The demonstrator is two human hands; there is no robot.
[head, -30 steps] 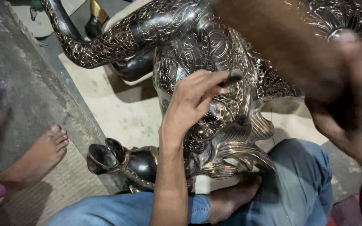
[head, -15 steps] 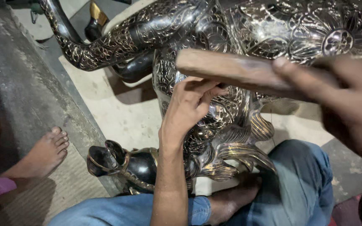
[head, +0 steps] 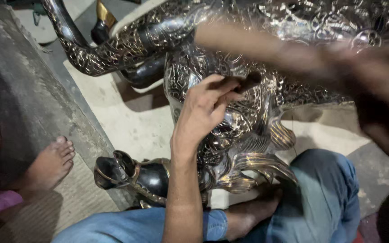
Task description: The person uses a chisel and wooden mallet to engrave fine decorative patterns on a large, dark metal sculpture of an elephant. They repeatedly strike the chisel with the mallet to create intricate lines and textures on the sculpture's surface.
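A large dark metal sculpture (head: 257,130) with fine silver engraving fills the upper middle, and a curved trunk-like part (head: 113,54) reaches up to the left. My left hand (head: 203,112) rests on its flank and pinches a small dark chisel (head: 248,82) against the surface. My right hand (head: 379,90) is blurred at the right, gripping a wooden mallet (head: 257,45) that lies across the sculpture just above the chisel.
A smaller black metal piece (head: 131,173) stands by my left forearm. My legs in blue jeans (head: 325,198) and my bare foot (head: 248,216) flank the sculpture's base. Another person's bare foot (head: 50,164) rests on the grey concrete ledge (head: 19,90) at the left.
The wooden mallet in my right hand has swung down from upper right toward the chisel and is blurred with motion. My left hand has stayed on the sculpture with the chisel.
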